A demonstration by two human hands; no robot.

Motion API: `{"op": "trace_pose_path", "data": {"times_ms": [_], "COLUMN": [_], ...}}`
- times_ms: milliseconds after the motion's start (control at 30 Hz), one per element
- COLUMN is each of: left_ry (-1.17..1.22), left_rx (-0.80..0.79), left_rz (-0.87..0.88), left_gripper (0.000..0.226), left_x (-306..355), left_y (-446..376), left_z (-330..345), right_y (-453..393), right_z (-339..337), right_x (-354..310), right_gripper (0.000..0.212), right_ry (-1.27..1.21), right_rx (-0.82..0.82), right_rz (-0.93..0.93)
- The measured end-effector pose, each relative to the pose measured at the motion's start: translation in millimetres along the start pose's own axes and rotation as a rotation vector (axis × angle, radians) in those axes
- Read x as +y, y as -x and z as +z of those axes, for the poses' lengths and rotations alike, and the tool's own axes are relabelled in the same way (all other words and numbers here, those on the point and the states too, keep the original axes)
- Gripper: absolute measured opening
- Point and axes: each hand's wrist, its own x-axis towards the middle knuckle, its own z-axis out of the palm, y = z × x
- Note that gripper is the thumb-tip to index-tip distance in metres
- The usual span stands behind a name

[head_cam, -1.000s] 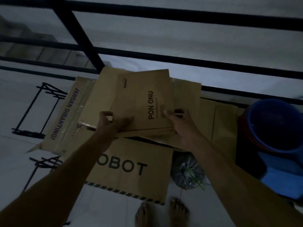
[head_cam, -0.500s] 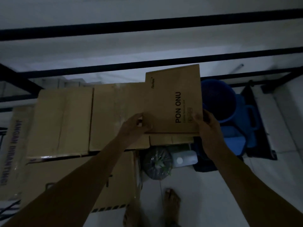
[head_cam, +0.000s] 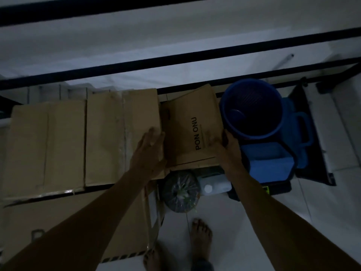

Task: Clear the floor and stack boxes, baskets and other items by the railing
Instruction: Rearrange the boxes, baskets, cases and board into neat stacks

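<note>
A flattened brown cardboard box printed "PON ONU" (head_cam: 191, 122) leans between a stack of large flattened cartons (head_cam: 78, 143) on its left and a round blue basket (head_cam: 252, 112) on its right, just in front of the black railing (head_cam: 195, 59). My right hand (head_cam: 227, 148) grips the box's lower right edge, thumb on its face. My left hand (head_cam: 152, 147) lies with straight fingers along the box's left edge, over the corner of the large cartons.
A blue tub with a handle (head_cam: 269, 165) stands under the basket on a black base. A white plastic jug (head_cam: 214, 187) and a round wrapped bundle (head_cam: 180, 190) sit on the tiled floor below the box. Another carton with a striped edge (head_cam: 97, 222) lies at left. My bare feet (head_cam: 201, 235) are close by.
Both hands carried the PON ONU box to the right and lowered it into the gap beside the blue basket. My left hand's fingers have straightened from their grip.
</note>
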Motion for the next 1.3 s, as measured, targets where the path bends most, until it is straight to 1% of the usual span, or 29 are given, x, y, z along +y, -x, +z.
{"op": "trace_pose_path", "data": {"times_ms": [100,167,233,300,400,467,533,600,700,767,833,967,1033,1100,1200,1300], "left_ry": [-0.028,-0.014,0.015,0.026,0.031,0.033,0.037,0.043,0.054,0.047,0.056,0.19,0.224,0.259,0.277,0.306], "left_rx": [-0.001,-0.026,-0.056,-0.079,-0.096,-0.098,-0.101,-0.099,-0.089,-0.091,-0.097,-0.093,-0.059,0.003,0.009,0.026], "left_rz": [0.02,0.031,0.033,0.025,0.02,0.026,0.034,0.032,0.045,0.048,0.058,0.044,0.005,-0.028,-0.103,-0.18], "left_gripper": [0.099,0.116,0.132,0.138,0.139,0.14,0.14,0.14,0.14,0.14,0.139,0.13,0.121,0.111,0.101,0.089], "left_x": [-3.9,-5.0,-5.7,-5.1,-3.6,-3.4,-3.4,-4.9,-5.3,-4.9,-6.5,-11.2,-14.2,-14.4,-24.2,-42.7], "left_y": [0.2,1.8,5.9,7.0,6.4,7.0,6.8,6.1,5.3,5.4,5.6,7.3,13.3,25.2,53.0,88.4], "left_z": [1.8,1.9,2.1,0.5,-2.9,-3.9,-3.4,-1.9,0.2,1.0,1.4,-1.2,-3.3,-7.6,-10.2,-13.9], "right_y": [-2.8,-6.1,-8.0,-11.3,-20.7,-24.6,-27.5,-27.2,-24.0,-21.9,-21.5,-19.6,-12.7,-1.9,20.3,48.5], "right_z": [2.4,1.7,4.1,7.0,16.8,23.8,28.5,33.1,37.8,36.6,32.3,28.7,34.5,43.6,64.4,92.0], "right_x": [4.8,7.3,8.2,12.7,19.1,21.7,24.1,25.3,33.9,37.2,40.2,30.8,23.0,10.0,-13.7,-48.2], "right_gripper": [0.054,0.051,0.062,0.081,0.087,0.097,0.11,0.113,0.108,0.108,0.105,0.083,0.077,0.066,0.046,0.036], "right_ry": [0.002,0.062,0.168,0.267,0.332,0.383,0.417,0.461,0.588,0.618,0.642,0.747,0.74,0.694,0.582,0.568], "right_rx": [-0.001,-0.029,-0.027,-0.013,-0.048,-0.075,-0.085,-0.113,-0.156,-0.17,-0.182,-0.169,-0.133,-0.122,-0.186,-0.125], "right_rz": [-0.021,-0.002,0.038,0.056,0.154,0.235,0.281,0.283,0.22,0.195,0.163,0.088,0.06,0.037,-0.107,-0.311]}}
